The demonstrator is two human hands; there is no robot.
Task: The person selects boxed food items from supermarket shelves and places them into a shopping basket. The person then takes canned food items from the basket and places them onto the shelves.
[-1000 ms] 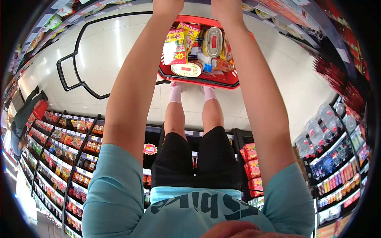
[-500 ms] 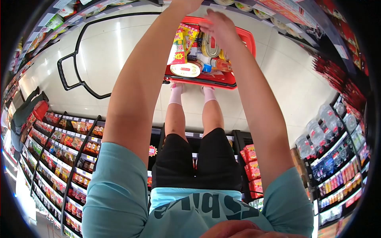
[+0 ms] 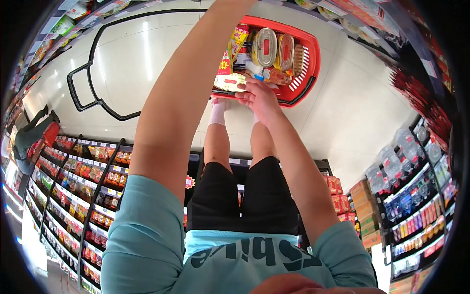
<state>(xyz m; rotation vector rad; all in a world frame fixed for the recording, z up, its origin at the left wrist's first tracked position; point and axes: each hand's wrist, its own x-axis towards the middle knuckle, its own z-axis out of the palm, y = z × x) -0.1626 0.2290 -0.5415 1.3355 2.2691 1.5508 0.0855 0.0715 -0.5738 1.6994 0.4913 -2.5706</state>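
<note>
Shifted from the basket's [image 3: 315, 54] far to near edge, the right hand [image 3: 260, 101] is hovering, grip spread and seemingly empty, near an oval tin [image 3: 228, 82], other tins [image 3: 265, 47] and packets [image 3: 239, 37] already lying inside, left grip and any remainder being unseen.

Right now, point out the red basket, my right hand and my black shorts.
Red basket [image 3: 316, 56]: head view, right rim.
Right hand [image 3: 262, 100]: head view, middle.
Black shorts [image 3: 214, 201]: head view, left leg.
</note>
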